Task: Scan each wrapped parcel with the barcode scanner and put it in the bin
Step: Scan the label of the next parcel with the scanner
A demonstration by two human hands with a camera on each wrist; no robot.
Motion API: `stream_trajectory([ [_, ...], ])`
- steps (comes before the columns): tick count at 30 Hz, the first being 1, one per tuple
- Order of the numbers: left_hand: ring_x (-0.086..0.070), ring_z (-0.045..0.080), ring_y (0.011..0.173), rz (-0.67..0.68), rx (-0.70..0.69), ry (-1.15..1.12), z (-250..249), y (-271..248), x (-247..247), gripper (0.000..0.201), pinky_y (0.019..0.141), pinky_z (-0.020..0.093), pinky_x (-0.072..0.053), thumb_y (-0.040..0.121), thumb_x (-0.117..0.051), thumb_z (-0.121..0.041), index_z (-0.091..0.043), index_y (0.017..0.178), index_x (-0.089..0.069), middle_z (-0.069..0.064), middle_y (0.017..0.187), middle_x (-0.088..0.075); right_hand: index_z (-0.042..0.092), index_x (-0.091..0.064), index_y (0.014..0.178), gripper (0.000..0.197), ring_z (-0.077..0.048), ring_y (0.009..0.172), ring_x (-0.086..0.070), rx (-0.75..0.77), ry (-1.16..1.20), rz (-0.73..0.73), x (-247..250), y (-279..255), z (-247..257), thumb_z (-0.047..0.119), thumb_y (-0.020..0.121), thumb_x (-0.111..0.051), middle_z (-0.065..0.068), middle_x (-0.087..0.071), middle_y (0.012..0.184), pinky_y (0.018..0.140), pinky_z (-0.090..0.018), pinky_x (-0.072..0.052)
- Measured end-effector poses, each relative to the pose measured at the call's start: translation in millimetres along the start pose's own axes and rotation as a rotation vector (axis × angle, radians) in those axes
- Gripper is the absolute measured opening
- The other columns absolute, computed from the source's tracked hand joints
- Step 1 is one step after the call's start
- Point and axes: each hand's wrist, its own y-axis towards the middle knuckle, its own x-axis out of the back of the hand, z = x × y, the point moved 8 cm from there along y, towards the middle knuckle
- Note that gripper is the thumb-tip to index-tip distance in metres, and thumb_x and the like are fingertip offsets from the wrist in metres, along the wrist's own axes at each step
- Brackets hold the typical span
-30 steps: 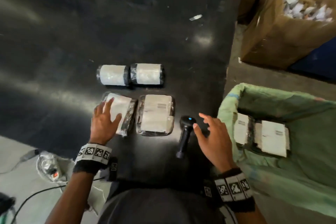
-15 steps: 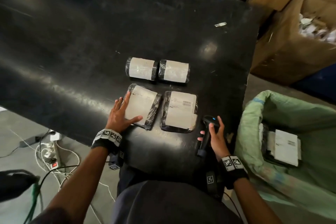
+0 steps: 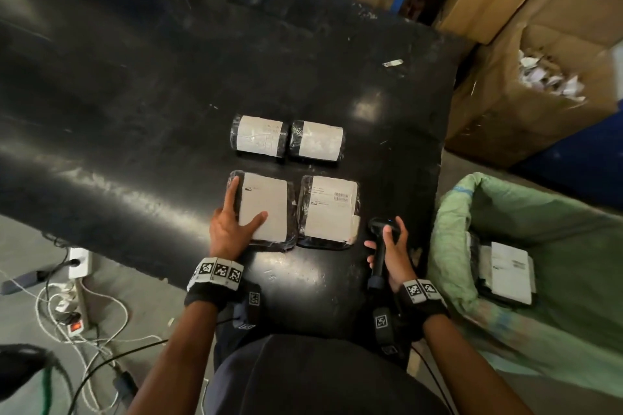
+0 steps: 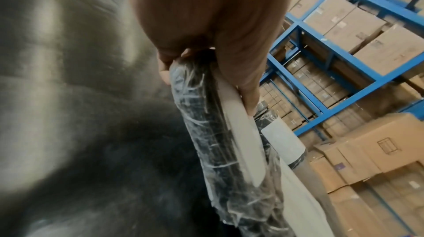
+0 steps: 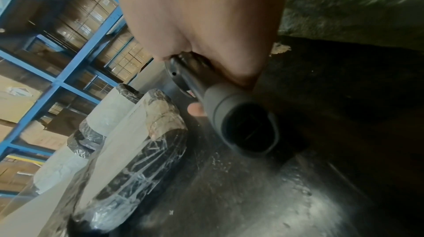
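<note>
Beside the right hand (image 3: 391, 253) gripping the barcode scanner (image 3: 379, 246), the left hand (image 3: 232, 229) pinches the near-left parcel (image 3: 264, 210) — its barcode unseen, long axis pointing away.

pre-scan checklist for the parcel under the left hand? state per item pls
1. Scanner held: ok, right hand wraps its handle.
2. Parcel gripped: ok, left hand has thumb on top and fingers along its edge.
3. Barcode facing up: cannot tell, no barcode readable on its label.
4. Scanner aimed at that parcel: not ok, window faces along the table.
5. Bin reachable: ok, open beside the table.
</note>
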Motion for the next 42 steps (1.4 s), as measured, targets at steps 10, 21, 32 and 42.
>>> stream_trajectory([
  [10,-0.057,0.037,0.100,-0.158,0.036,-0.013,-11.4,-42.3,15.6,0.073,0.097,0.043,-0.045,0.090,-0.071,-0.035,-0.041,0.152,-0.034,0.012,0.105,-0.047,0.030,-0.035,0.142,0.042,-0.023,0.059,-0.062,0.130,-0.062,0.036,2.4,-13.3,55.2,0.045,0.104,-0.031,-0.015,-0.070,0.099,0.039,-0.023,-0.038],
  [21,-0.049,0.016,0.079,-0.380,-0.298,-0.119,-128.2,-81.1,29.8,0.073,0.082,0.030,-0.046,0.089,-0.072,-0.028,-0.040,0.152,-0.036,0.007,0.104,-0.043,0.039,-0.042,0.138,0.045,-0.013,0.060,-0.063,0.430,0.184,0.404,-17.8,-131.9,179.3,0.052,0.095,-0.035,-0.023,-0.067,0.107,0.041,-0.026,-0.043],
  [32,-0.054,0.020,0.091,-0.385,-0.405,-0.233,-175.9,-95.6,-3.4,0.069,0.086,0.024,-0.044,0.091,-0.070,-0.030,-0.034,0.152,-0.038,0.006,0.106,-0.043,0.040,-0.046,0.134,0.038,-0.023,0.050,-0.047,0.459,0.291,0.479,0.6,-160.2,187.3,0.047,0.100,-0.032,-0.021,-0.063,0.087,0.042,-0.026,-0.043],
  [42,-0.052,0.017,0.086,-0.375,-0.400,-0.229,-172.8,-98.1,-12.5,0.073,0.085,0.025,-0.046,0.088,-0.073,-0.029,-0.038,0.151,-0.039,0.007,0.103,-0.044,0.036,-0.039,0.141,0.048,-0.009,0.058,-0.063,0.376,0.194,0.409,10.8,-134.8,172.1,0.051,0.095,-0.038,-0.025,-0.061,0.115,0.038,-0.024,-0.043],
])
